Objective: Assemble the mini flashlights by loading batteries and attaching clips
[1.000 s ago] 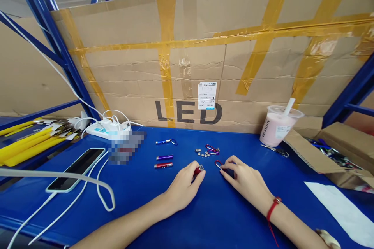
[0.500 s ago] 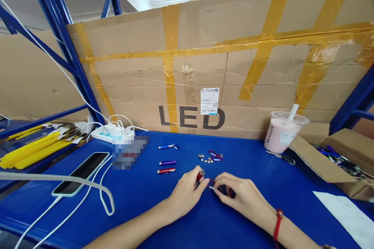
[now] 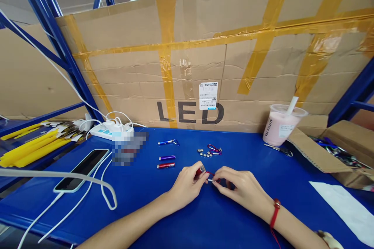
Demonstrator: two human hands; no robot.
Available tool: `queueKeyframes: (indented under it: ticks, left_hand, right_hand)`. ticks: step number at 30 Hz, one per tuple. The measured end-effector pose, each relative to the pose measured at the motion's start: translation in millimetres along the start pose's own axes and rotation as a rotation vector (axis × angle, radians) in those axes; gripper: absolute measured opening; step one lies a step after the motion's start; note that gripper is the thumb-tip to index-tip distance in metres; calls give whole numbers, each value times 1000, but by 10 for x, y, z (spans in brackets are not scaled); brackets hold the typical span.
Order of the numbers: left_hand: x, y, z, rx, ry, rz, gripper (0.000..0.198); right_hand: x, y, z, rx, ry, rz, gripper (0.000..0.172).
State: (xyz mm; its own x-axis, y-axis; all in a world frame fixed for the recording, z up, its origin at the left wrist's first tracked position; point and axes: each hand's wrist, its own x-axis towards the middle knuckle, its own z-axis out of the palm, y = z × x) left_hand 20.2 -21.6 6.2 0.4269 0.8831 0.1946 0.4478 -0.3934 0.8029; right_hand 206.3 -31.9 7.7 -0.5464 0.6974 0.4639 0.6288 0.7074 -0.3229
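Observation:
My left hand [image 3: 187, 186] is closed round a small red flashlight [image 3: 200, 171], its metal end poking out by the thumb. My right hand [image 3: 239, 188] pinches a red carabiner clip [image 3: 212, 179] right beside that end; the two hands almost touch over the blue table [image 3: 163, 210]. Just beyond lie a red flashlight [image 3: 166, 165], a purple one [image 3: 167, 157] and a blue one with a clip [image 3: 168, 142]. Several button cells [image 3: 204, 153] and another red clip [image 3: 214, 149] sit farther back.
A phone [image 3: 81, 169] with white cables lies at left, near a power strip [image 3: 109, 130]. A pink drink cup [image 3: 280, 123] stands at back right, tweezers [image 3: 277, 149] beside it. An open cardboard box [image 3: 336, 151] of parts sits far right. A taped cardboard wall [image 3: 204, 58] closes the back.
My right hand has brought the red clip leftward from the table to the flashlight in my left hand. The hands have come together and drawn slightly toward me.

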Motion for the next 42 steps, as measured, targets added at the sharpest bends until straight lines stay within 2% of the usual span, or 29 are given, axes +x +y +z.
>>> queueKeyframes:
  ticks: [5,8,12,17,24,30,35,42]
  left_hand:
    - [-28,17,-12,-21,9,26,26]
    - [-35,21,-25,-43,1,27,26]
    - [-26,34,-32,-46,-19,20,27]
    - [-11,27,3,-22,-21,5,27]
    - [-19,-9,46,-62,-2,1,27]
    - [-51,-28,52,-95,-69,47,27]
    - [-74,-28,45,-90,-74,73,27]
    - [-77,4,45,-144,-18,60,29]
  right_hand:
    - [-32,3,45,-41,76,5,26]
    - [-45,-29,84,-30,63,-30,28]
    - [-44,-62,110,-36,22,-6,30]
    - [-36,-35,111,-134,5,-95,32]
    - [-16,-40,148,-202,63,-176,34]
    - [-34,-54,138,-263,75,-249,32]
    - [-56,-128,123,-192,13,-168,32]
    - [-46,-175,101,-149,-32,-79,29]
